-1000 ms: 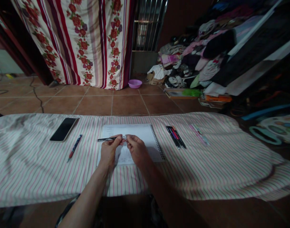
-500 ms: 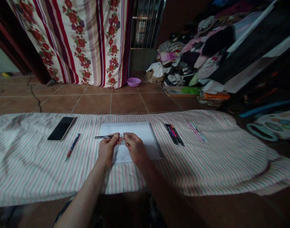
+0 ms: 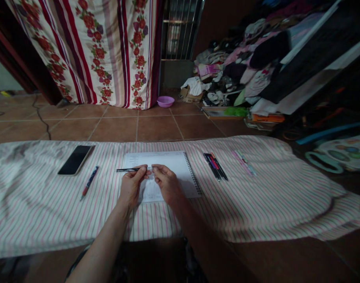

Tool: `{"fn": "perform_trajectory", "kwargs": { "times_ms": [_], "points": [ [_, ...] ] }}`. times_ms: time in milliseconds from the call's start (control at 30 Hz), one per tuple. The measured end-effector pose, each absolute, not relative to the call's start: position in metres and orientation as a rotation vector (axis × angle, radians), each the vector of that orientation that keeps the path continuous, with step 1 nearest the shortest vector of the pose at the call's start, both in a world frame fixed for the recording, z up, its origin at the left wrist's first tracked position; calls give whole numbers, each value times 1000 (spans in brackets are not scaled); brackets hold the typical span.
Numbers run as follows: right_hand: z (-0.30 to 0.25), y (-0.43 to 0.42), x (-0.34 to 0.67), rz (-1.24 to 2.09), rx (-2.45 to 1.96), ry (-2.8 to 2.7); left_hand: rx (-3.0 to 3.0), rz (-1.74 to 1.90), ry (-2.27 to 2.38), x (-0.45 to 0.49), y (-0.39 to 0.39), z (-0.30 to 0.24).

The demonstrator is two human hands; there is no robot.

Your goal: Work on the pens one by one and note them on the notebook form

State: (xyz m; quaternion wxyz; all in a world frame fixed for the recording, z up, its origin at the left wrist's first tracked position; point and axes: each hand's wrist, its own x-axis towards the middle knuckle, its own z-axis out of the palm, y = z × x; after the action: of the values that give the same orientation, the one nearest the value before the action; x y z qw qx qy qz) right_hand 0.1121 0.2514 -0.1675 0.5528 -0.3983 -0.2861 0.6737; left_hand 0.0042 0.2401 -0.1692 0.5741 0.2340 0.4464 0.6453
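Note:
My left hand [image 3: 132, 181] is closed around a black pen [image 3: 127, 169], whose tip points left over the open spiral notebook [image 3: 180, 161]. My right hand [image 3: 166, 181] faces it with thumb and fingers pinched at the pen's right end. A small pale or clear bit shows between the two sets of fingertips, too small to make out. Both hands are above the notebook's page, which bears faint writing. To the left lies a blue and red pen [image 3: 89, 183]; to the right is a group of several dark pens [image 3: 215, 166].
A phone [image 3: 75, 160] lies on the left of the striped cloth [image 3: 274, 208]. Pastel pens [image 3: 244, 162] lie on the right. Beyond, on the tiled floor [image 3: 118, 127], are a purple basin [image 3: 166, 101] and a heap of clothes [image 3: 236, 67]. A floral curtain [image 3: 112, 51] hangs behind.
The hands and pen hold nearly the same pose. The whole view has shifted very slightly; nothing was picked up or let go.

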Motion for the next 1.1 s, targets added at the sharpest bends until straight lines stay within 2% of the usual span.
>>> {"fn": "perform_trajectory", "kwargs": {
  "times_ms": [433,800,1100],
  "points": [
    [-162,252,115,1746,-1106,-647,650,1498,1047,2,238,-168],
    [-164,252,116,1624,-1064,-724,752,1475,1118,2,237,-168],
    [-162,250,119,1678,-996,-755,686,1504,1108,2,237,-168]
  ]
}}
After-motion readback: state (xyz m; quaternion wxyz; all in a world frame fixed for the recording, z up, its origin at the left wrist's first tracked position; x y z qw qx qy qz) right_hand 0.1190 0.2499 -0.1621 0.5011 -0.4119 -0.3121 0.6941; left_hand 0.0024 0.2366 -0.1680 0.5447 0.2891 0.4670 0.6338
